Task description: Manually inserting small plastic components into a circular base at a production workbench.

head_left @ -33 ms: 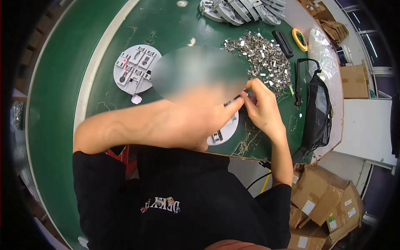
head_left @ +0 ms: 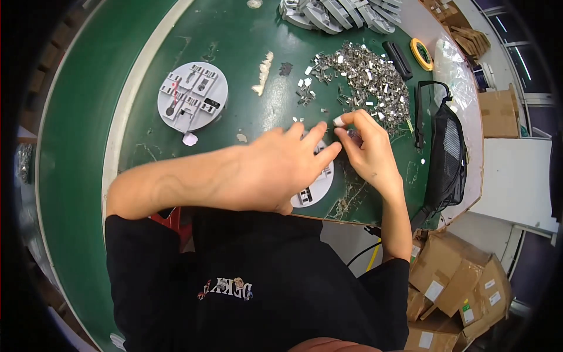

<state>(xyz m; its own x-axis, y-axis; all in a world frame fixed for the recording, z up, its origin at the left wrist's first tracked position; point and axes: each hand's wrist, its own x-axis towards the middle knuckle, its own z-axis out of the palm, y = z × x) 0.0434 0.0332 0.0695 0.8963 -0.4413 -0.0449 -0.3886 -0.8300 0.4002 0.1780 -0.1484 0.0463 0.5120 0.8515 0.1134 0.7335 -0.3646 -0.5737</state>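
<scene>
My left hand (head_left: 275, 161) lies palm down over a round pale disc part (head_left: 319, 189), its fingers spread. The hand covers much of this disc; its right side shows, with a small black piece near the lower edge. Just to the right, my right hand (head_left: 372, 154) has its thumb and forefinger curled toward each other beside the disc, the forefinger tip wrapped in white. Something small and greyish shows within the curled fingers, too little of it to name. A second round grey disc (head_left: 218, 85), with slots, black pieces and a red wire, lies to the left.
A heap of small shiny metal clips (head_left: 378, 82) lies beyond my right hand. Around it are a black bar (head_left: 399, 60), a yellow tape roll (head_left: 421, 56) and a black mesh bag (head_left: 448, 155). Stacked grey parts (head_left: 340, 14) stand at the far edge; cardboard boxes (head_left: 448, 270) lie lower right.
A blurred oval hid my left fingers and part of the table earlier; now they show. My left thumb sits slightly lower, a little apart from my right hand. The right hand has barely moved.
</scene>
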